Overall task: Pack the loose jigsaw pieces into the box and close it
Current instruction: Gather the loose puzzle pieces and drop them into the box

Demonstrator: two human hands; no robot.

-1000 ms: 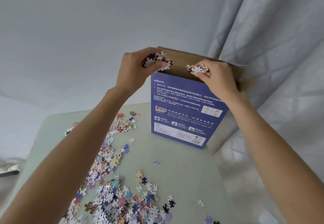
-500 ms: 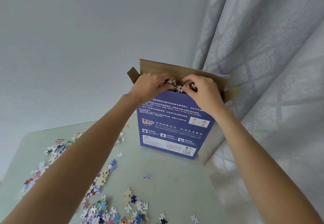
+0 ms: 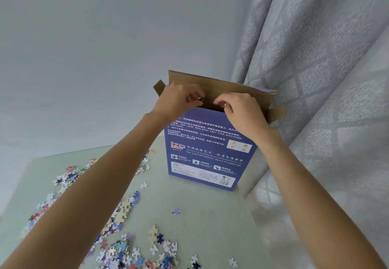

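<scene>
Both your hands are at the open mouth of the box [image 3: 207, 148], which stands upright on its narrow end on the table [image 3: 202, 222], near the curtain [image 3: 315, 79]. Your left hand [image 3: 176, 102] has its fingers curled, pinching what looks like one last small piece at the fingertips; your right hand [image 3: 242, 112] is curled over the front edge, and you cannot tell whether it holds anything.

The box is tall, thin and light cardboard, so a push on its front edge could tip it back against the curtain or topple it and spill what is inside. The slot is narrow; a handful let go too high or too wide will likely scatter down the glossy blue front. The brown lid flap [image 3: 221, 87] stands up behind your hands and the small side tabs [image 3: 159, 86] stick outward, so pieces could catch on them.

Many loose pieces [image 3: 117, 222] lie scattered on the smooth pale green table, well apart from the box: small, flat, knobbed card shapes that slide easily and may slip off the edge when you sweep them.
</scene>
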